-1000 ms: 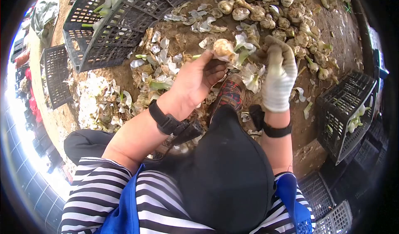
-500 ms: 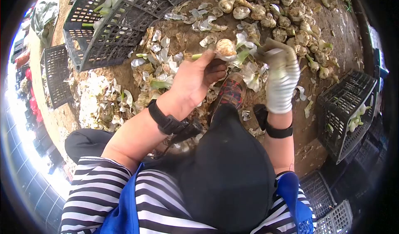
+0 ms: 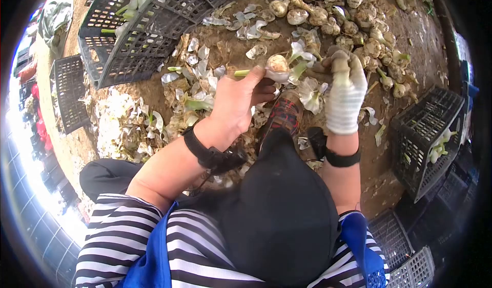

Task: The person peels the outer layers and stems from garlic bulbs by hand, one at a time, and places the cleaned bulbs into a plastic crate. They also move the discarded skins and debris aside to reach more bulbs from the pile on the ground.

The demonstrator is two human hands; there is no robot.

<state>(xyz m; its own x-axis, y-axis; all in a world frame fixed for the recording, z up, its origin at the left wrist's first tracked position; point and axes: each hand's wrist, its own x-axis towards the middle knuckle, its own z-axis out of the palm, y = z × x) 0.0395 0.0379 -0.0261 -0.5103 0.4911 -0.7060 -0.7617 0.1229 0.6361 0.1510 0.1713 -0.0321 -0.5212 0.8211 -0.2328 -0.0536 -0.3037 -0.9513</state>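
My bare left hand [image 3: 233, 98] is closed on a garlic bulb [image 3: 278, 64], pinching it between thumb and fingers. The bulb's root end faces right, and a short green stem pokes out to the left of my thumb. Some pale skin hangs loose under the bulb. To the right, apart from the bulb, is my right hand [image 3: 346, 96] in a white, soiled glove. Its fingers are curled in, and whatever they may hold is hidden. Peeled garlic skins [image 3: 311, 94] lie on the ground below and between both hands.
A heap of unpeeled garlic bulbs [image 3: 353, 24] spreads at the upper right. One black crate [image 3: 138, 47] with green-stemmed garlic stands tilted at the upper left, another crate [image 3: 428, 134] at the right. White peelings [image 3: 120, 124] litter the left ground. My shoe [image 3: 284, 115] sits below the bulb.
My left hand has turned slightly, and the bulb's loose skin now hangs lower. The right hand has shifted slightly and shows less motion blur.
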